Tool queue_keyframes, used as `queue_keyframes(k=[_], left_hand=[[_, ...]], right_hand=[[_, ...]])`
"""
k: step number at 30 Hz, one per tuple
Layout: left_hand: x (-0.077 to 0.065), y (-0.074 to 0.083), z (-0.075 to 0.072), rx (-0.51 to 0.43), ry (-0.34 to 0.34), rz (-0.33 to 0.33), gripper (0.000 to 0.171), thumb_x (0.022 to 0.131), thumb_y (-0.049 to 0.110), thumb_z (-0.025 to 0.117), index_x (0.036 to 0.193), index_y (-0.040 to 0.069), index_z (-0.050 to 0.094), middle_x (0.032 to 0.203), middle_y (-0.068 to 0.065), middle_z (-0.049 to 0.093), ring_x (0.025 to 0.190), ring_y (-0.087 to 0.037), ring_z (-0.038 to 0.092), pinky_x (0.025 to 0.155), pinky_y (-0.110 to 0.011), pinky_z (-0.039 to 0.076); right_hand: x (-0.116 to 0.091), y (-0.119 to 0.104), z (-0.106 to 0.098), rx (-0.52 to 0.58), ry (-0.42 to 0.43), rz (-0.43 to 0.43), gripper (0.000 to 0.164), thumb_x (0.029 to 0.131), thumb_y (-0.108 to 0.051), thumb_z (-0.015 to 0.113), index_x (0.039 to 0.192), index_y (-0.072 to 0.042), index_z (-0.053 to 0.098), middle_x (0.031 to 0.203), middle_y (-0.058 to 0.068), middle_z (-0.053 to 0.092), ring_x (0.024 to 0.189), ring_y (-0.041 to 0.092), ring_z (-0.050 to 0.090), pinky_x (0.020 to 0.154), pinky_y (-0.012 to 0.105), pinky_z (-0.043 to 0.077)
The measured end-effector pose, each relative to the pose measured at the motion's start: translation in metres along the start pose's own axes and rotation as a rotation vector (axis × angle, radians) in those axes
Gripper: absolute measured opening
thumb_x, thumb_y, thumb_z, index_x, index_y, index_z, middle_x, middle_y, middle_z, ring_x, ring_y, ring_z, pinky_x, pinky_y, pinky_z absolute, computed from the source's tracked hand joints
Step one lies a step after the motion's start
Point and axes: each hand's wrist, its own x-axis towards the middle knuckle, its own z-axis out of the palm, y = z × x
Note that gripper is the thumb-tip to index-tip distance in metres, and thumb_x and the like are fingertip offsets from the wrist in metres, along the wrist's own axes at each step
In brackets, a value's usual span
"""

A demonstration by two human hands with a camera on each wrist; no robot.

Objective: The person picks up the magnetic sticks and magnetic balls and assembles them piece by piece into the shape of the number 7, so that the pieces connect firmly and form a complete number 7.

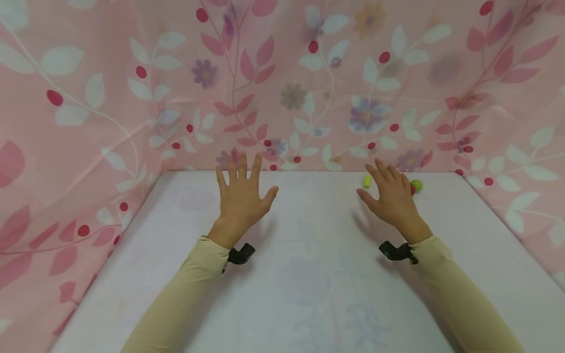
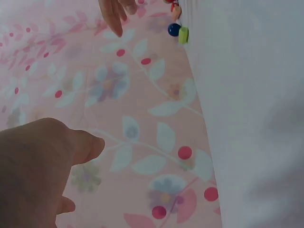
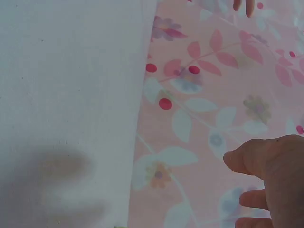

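Note:
My left hand [image 1: 242, 200] hovers over the left half of the white table with fingers spread and straight, holding nothing. My right hand [image 1: 393, 200] is raised over the right half, its fingers loosely extended and nothing in its grasp. Just beyond the right hand's thumb and index finger lies a small yellow-green cylinder [image 1: 367, 181]. A green ball [image 1: 416, 186] and a red piece [image 1: 412, 190] show beside that hand's outer edge, partly hidden by it. The left wrist view also has a dark blue ball [image 2: 174, 30] beside the yellow-green piece [image 2: 183, 35].
A white cloth covers the table [image 1: 304, 274]. Pink floral fabric [image 1: 291, 98] hangs behind it and along both sides. Black wrist devices [image 1: 242, 254] sit at both sleeve cuffs. The small objects are near the back right edge.

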Motion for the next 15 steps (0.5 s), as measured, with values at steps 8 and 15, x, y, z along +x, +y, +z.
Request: queue_keyframes(k=[8,15], left_hand=[[0.009,0.037,0.011,-0.251,-0.032,0.175,0.081,0.101,0.043,0.062,0.165,0.009,0.024,0.156,-0.021,0.042,0.145,-0.042,0.037,0.118,-0.058,0.027],[0.029,0.066,0.023,-0.374,-0.089,0.248,0.077,0.102,0.037,0.064,0.163,0.008,0.029,0.155,-0.017,0.046,0.133,-0.038,0.053,0.11,-0.051,0.043]], right_hand=[[0.009,0.024,-0.012,0.203,0.008,0.017,0.055,0.097,-0.009,0.07,0.147,0.005,0.051,0.154,0.027,0.045,0.116,0.049,0.059,0.099,0.064,0.045],[0.02,0.044,-0.022,0.186,-0.001,0.069,0.05,0.096,-0.005,0.065,0.146,-0.001,0.056,0.099,0.024,0.07,0.047,0.021,0.045,0.046,0.036,0.039]])
